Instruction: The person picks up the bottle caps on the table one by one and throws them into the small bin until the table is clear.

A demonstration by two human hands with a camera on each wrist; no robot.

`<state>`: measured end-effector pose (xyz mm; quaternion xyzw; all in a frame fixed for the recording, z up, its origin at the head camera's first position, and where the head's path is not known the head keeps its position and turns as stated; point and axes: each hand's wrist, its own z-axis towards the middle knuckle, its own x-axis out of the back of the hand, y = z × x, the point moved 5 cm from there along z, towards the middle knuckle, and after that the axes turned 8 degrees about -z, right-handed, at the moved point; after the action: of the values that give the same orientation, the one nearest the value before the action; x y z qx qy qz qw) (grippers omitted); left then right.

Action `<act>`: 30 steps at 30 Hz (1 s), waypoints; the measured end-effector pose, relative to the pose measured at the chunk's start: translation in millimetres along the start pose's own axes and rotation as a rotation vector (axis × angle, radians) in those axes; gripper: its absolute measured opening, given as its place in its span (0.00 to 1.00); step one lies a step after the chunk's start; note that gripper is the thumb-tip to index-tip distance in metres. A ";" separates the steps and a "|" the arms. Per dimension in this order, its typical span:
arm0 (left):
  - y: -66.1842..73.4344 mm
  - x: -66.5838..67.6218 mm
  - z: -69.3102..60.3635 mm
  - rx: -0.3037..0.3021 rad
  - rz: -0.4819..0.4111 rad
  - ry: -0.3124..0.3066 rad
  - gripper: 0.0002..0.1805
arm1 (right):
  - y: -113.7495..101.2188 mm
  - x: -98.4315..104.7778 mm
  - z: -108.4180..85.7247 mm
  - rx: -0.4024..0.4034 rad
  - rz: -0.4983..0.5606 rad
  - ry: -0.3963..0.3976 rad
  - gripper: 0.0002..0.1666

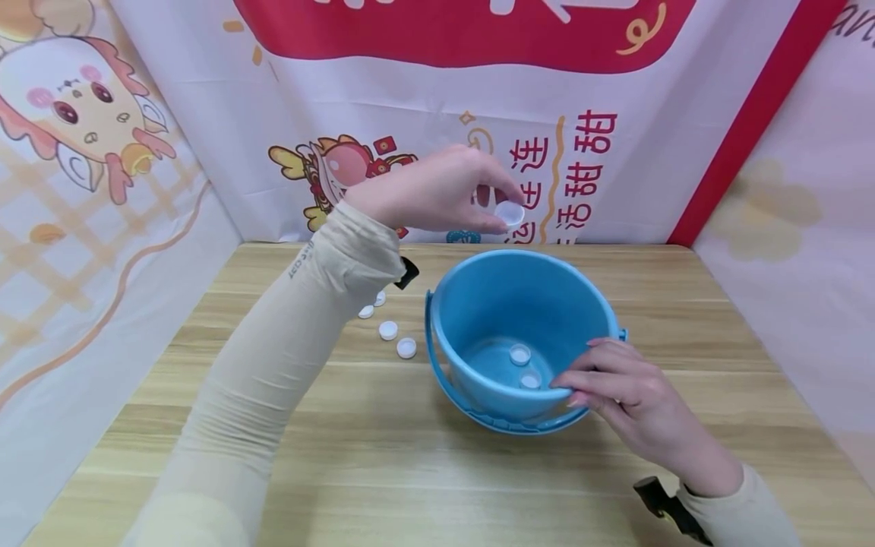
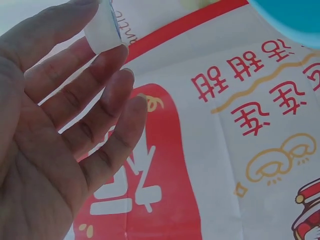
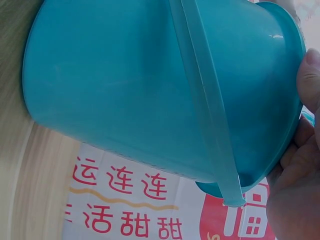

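Observation:
My left hand (image 1: 454, 190) pinches a white bottle cap (image 1: 510, 213) between thumb and fingers, above the far rim of a blue bucket (image 1: 472, 372). The left wrist view shows the same cap (image 2: 103, 30) from the side, with the other fingers spread loosely. On the near right, my right hand (image 1: 632, 399) grips the bucket's rim, thumb outside and fingers over the inside. Two white caps (image 1: 520, 355) lie on the bucket's floor. In the right wrist view the bucket handle (image 3: 207, 95) hangs down against the outer wall.
Left of the bucket, several white caps (image 1: 388, 330) lie on the wooden table (image 1: 383, 456), some partly hidden behind my left forearm. A printed cloth backdrop (image 1: 410, 99) rises at the table's back edge, with cloth walls on both sides.

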<state>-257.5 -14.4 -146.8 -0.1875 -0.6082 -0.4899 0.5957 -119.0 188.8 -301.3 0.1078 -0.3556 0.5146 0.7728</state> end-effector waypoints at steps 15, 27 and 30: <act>-10.6 -12.1 10.3 0.003 -0.040 -0.024 0.24 | 0.1 0.8 -1.2 -0.021 -0.005 -0.010 0.20; -11.2 -19.2 11.8 0.013 -0.029 -0.055 0.26 | -0.3 0.7 -0.1 -0.009 -0.001 0.002 0.20; -11.3 -21.0 7.9 0.047 -0.003 -0.098 0.27 | -0.1 0.2 0.4 -0.005 -0.003 0.002 0.20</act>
<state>-266.3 -5.5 -168.6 -0.1963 -0.6485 -0.4664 0.5687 -119.1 188.7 -300.9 0.1059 -0.3558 0.5127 0.7742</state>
